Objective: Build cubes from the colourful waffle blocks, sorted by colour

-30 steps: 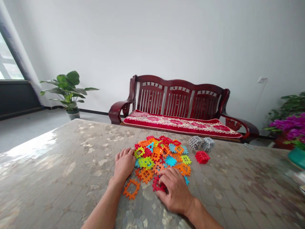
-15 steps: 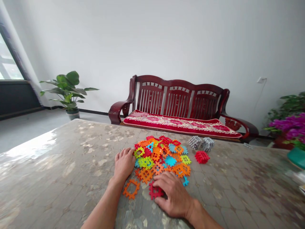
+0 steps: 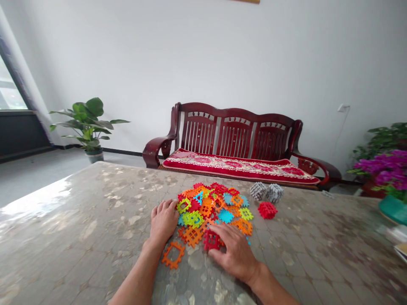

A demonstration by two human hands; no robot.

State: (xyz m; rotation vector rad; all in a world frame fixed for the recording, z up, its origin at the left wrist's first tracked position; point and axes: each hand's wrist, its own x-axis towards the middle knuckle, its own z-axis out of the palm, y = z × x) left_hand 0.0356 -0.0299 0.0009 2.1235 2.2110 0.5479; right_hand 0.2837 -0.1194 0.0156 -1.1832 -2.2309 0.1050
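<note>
Several flat, notched plastic building tiles form a loose pile [image 3: 225,216] on the table, in orange, red, lime green and blue. Beside the pile's left edge my left hand [image 3: 164,221] rests on the tabletop, fingers extended and holding nothing. At the near right of the pile, my right hand [image 3: 238,254] has a red window-patterned tile [image 3: 211,240] between thumb and fingers; part of that tile is covered by the hand. An orange square frame tile [image 3: 174,264] lies apart, between my forearms. Some tiles are hidden beneath my right hand.
Right of the pile sit a red assembled block [image 3: 267,210] and two grey-and-white ones [image 3: 275,193]. A carved wooden bench [image 3: 237,112] stands beyond the patterned table [image 3: 95,224]. Purple flowers in a teal pot [image 3: 394,209] are at far right, a potted plant [image 3: 94,156] at far left.
My right hand has moved slightly away from me, bringing the red tile closer to the pile. The left hand stays by the pile's edge. The view has shifted a little.
</note>
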